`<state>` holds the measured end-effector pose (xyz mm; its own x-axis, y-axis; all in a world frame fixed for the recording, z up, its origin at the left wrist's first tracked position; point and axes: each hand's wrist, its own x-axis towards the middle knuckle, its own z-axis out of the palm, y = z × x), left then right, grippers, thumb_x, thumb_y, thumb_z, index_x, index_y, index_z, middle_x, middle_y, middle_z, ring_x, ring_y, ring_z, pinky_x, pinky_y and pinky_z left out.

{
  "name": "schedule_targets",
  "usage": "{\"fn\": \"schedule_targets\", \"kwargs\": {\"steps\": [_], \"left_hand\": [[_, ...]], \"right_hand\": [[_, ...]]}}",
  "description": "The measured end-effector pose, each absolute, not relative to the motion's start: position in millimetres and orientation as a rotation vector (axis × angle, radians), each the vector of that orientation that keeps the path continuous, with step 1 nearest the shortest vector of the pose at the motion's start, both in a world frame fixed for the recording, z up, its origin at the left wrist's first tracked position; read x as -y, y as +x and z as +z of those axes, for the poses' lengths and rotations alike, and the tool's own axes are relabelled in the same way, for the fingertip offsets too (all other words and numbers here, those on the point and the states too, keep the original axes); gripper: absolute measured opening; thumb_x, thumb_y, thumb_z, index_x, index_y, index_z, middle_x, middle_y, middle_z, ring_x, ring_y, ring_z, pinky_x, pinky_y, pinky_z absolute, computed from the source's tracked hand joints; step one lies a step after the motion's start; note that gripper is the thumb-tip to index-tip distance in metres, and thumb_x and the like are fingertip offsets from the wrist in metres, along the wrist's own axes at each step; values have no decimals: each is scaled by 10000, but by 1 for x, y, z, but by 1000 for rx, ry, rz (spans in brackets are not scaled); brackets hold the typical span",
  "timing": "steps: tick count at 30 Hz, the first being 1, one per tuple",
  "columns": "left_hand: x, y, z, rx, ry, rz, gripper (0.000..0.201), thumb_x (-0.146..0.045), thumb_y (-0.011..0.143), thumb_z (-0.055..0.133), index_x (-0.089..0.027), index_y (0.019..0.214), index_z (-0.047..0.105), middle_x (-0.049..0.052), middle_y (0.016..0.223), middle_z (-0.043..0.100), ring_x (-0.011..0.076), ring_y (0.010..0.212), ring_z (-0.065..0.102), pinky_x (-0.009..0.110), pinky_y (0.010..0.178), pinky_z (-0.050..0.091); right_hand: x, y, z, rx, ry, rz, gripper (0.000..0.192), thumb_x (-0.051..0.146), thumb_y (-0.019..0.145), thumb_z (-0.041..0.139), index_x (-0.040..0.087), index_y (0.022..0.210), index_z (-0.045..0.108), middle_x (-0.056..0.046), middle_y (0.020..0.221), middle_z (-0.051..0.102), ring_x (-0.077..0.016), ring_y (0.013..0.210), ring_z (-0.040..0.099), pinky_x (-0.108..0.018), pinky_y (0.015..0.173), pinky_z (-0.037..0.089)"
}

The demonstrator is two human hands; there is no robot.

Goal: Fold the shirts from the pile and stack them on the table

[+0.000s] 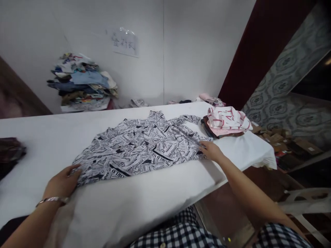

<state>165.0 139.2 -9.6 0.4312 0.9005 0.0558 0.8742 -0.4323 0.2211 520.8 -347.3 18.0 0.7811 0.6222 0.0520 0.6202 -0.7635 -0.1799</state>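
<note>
A black-and-white newspaper-print shirt [144,146] lies spread on a white-covered table [144,203], its collar pointing toward the wall. My left hand [62,179], with a bracelet at the wrist, grips the shirt's near left corner between thumb and fingers. At the opposite side, my right hand [210,150] has its fingers closed on the near right edge, close to a sleeve. Part of each hand's fingertips is hidden by the cloth or the hand itself.
Folded clothes [229,120] are stacked at the right, just beyond the shirt. A tall clothes pile [84,82] stands by the back wall. Dark folded cloth [11,153] lies at the left edge. A white plastic chair [307,203] and cardboard boxes [305,146] are right of the table.
</note>
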Motion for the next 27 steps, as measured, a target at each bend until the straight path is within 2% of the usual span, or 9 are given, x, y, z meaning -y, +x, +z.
{"fn": "schedule_targets", "kwargs": {"steps": [3,7,10,12,15,19,23,27], "left_hand": [[-124,164,-1,-1544,2354,224,510,-485,814,410,-189,1160,639,67,1039,711,222,930,645,287,788,501],[-112,162,6,-1499,2197,347,527,-503,783,491,-150,1147,636,63,904,706,220,856,641,303,770,500],[-112,164,8,-1459,2149,392,540,-520,753,540,-125,1104,652,75,824,703,234,805,651,323,748,507],[-113,165,5,-1425,2151,426,515,-509,723,587,-126,1057,671,93,813,707,256,810,660,344,754,511],[-113,168,2,-1397,2147,487,444,-434,713,611,-154,1051,677,101,892,717,256,904,661,323,775,509],[-107,174,14,-1317,2147,800,393,-384,753,560,-201,1084,670,50,933,710,200,917,645,269,791,490],[-112,188,24,-1270,2080,1114,424,-433,773,553,-211,1119,657,29,924,694,178,867,631,265,789,481],[-128,207,7,-1344,2050,842,469,-398,782,553,-199,1204,605,51,989,701,190,906,636,278,811,472]], "right_hand": [[328,514,12,896,-2806,66,425,457,916,423,162,1160,608,-129,1075,681,-253,986,616,-289,782,413],[312,519,4,961,-2780,59,434,447,921,398,142,1119,635,-133,1029,692,-260,957,626,-305,780,422],[294,522,-1,1113,-2692,8,423,416,919,417,129,1149,625,-136,1135,665,-255,1043,603,-302,857,418],[279,522,-7,1170,-2658,-2,438,409,912,439,113,1187,607,-150,1207,633,-260,1103,579,-307,910,405],[258,520,-14,1190,-2667,-24,443,416,883,492,113,1185,607,-168,1188,637,-274,1109,573,-325,919,403],[241,525,-15,1136,-2625,-48,289,336,857,503,167,1026,666,-119,1037,692,-237,962,613,-293,832,415],[236,536,-14,906,-2421,-228,331,365,853,453,162,1028,647,-97,971,691,-229,883,605,-298,787,428],[234,541,-22,827,-2484,-189,348,368,847,451,156,1043,643,-115,995,687,-245,900,609,-317,791,431]]}}
